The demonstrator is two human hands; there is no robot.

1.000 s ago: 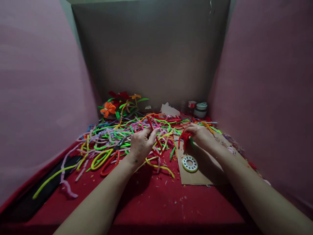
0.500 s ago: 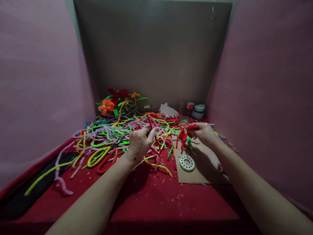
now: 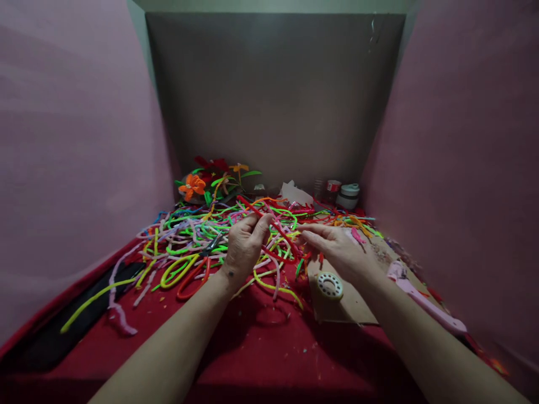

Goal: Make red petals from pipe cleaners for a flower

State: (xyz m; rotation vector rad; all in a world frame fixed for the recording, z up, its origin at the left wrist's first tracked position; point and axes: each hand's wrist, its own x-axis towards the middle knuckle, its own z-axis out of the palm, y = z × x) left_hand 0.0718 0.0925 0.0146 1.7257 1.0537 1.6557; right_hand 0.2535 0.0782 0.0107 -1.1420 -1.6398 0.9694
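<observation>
My left hand (image 3: 248,241) pinches a red pipe cleaner (image 3: 283,231) between thumb and fingers. One end sticks up past the thumb, and the rest slants down to the right into a bend. My right hand (image 3: 330,244) has its fingers stretched toward that bent part, holding nothing that I can see; whether the fingertips touch it I cannot tell. A bit of red (image 3: 320,260) shows below the right hand, mostly hidden. Just under that hand, a white ring with holes (image 3: 329,286) lies on a cardboard sheet (image 3: 337,314).
Many coloured pipe cleaners (image 3: 181,269) are heaped on the red cloth (image 3: 252,359). Dark scissors (image 3: 214,242) lie among them. Pipe-cleaner flowers (image 3: 192,186), a lidded cup (image 3: 348,196) and white paper (image 3: 295,193) stand behind. A pink-handled tool (image 3: 432,306) lies at right.
My right hand has let go of the red and green fuzzy pieces and come left toward the red pipe cleaner. In my left hand, that pipe cleaner has tilted over. The view has shifted slightly.
</observation>
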